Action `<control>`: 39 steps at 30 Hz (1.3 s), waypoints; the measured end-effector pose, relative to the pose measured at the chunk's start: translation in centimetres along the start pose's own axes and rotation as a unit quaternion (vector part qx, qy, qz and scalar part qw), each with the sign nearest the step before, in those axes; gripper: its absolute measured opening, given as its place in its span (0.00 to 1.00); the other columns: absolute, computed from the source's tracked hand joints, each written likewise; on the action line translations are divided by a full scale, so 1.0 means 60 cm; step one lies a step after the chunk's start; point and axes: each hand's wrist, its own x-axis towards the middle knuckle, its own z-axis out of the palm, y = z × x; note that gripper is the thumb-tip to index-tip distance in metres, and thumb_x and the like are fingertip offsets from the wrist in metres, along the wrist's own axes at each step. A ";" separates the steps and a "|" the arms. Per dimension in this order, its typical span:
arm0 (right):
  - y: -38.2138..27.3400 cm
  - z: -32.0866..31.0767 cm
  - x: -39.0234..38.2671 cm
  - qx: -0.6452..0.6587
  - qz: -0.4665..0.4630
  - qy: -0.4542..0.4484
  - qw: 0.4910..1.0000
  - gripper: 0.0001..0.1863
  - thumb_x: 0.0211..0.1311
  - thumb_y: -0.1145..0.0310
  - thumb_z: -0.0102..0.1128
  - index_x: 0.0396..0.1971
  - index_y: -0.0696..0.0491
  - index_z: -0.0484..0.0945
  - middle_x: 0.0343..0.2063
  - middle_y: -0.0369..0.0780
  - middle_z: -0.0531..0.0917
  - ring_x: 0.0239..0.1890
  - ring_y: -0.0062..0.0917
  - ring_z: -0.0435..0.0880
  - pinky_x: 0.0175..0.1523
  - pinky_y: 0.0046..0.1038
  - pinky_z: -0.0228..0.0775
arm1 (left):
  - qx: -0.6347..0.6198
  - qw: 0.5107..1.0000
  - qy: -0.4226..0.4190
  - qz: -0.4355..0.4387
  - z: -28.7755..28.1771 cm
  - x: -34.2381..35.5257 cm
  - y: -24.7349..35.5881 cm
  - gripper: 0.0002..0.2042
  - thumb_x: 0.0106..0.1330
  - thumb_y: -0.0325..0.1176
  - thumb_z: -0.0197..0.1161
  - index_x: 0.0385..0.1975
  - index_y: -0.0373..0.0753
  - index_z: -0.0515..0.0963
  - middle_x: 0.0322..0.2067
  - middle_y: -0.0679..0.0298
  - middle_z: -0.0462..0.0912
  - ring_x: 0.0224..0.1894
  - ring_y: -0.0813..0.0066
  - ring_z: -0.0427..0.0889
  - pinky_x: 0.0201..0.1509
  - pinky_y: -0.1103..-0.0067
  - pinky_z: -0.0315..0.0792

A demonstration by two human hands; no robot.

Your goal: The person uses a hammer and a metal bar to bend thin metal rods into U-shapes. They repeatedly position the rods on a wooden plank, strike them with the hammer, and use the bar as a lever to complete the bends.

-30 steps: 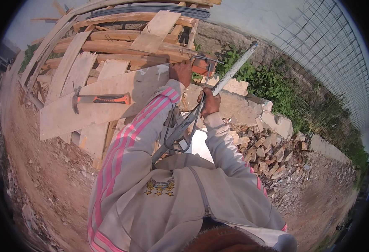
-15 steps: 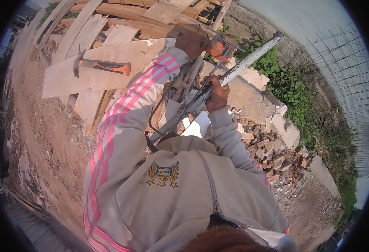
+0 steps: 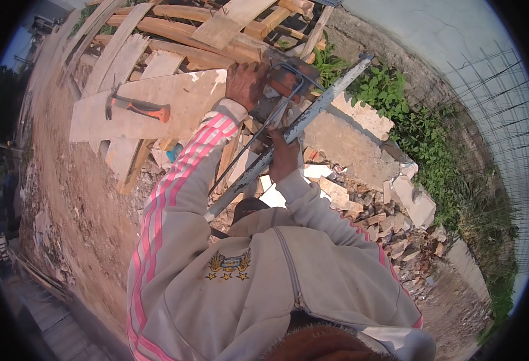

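My right hand [image 3: 284, 156] is closed around a long pipe [image 3: 327, 99] with chipped whitish paint, which slants from the upper right down toward my body. Alongside the pipe runs a thin bent metal rod [image 3: 241, 155]; its blue-grey looped end lies over a worn orange-red block-like object [image 3: 283, 80] whose kind is unclear. Beside that object, my left hand [image 3: 246, 85] lies at the end of a pale board [image 3: 180, 99], fingers extended and apart. Farther left on this board rests a claw hammer [image 3: 141, 108] with an orange and black handle, touched by neither hand.
Loose planks and beams [image 3: 174, 24] pile up ahead. Broken bricks and rubble [image 3: 391, 225] lie to my right, near concrete slabs [image 3: 342, 141]. Green plants [image 3: 436, 144] and wire mesh [image 3: 493, 102] line the pale wall [image 3: 409, 24]. Bare dirt [image 3: 65, 180] stretches along the left.
The whole view has shifted a little. Both hands and the pipe have come slightly left, and my left hand sits a bit farther from the orange-red object. The hammer stays on the board.
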 end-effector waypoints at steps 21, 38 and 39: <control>-0.401 -0.363 0.048 -0.544 -0.301 0.003 0.783 0.09 0.59 0.73 0.69 0.35 0.58 0.77 0.26 0.32 0.78 0.29 0.15 0.73 0.36 0.20 0.67 | -0.071 0.995 -0.059 -0.041 0.016 0.008 0.009 0.22 0.72 0.38 0.54 0.65 0.45 0.69 0.42 0.59 0.87 0.46 0.63 0.86 0.71 0.53 0.53; -0.673 -0.308 0.232 -0.867 -0.283 -0.134 0.388 0.19 0.48 0.53 0.78 0.31 0.52 0.85 0.22 0.45 0.85 0.27 0.39 0.87 0.31 0.36 0.76 | -0.055 0.998 -0.024 -0.006 0.065 -0.001 -0.020 0.22 0.75 0.40 0.48 0.68 0.46 0.67 0.53 0.59 0.83 0.58 0.61 0.79 0.76 0.56 0.44; -0.680 -0.301 0.246 -0.863 -0.290 -0.142 0.388 0.19 0.48 0.53 0.78 0.31 0.52 0.85 0.22 0.45 0.85 0.27 0.39 0.87 0.31 0.36 0.76 | -0.063 0.997 -0.032 -0.012 0.064 -0.001 -0.018 0.22 0.75 0.40 0.47 0.67 0.46 0.68 0.54 0.59 0.83 0.58 0.62 0.79 0.76 0.56 0.43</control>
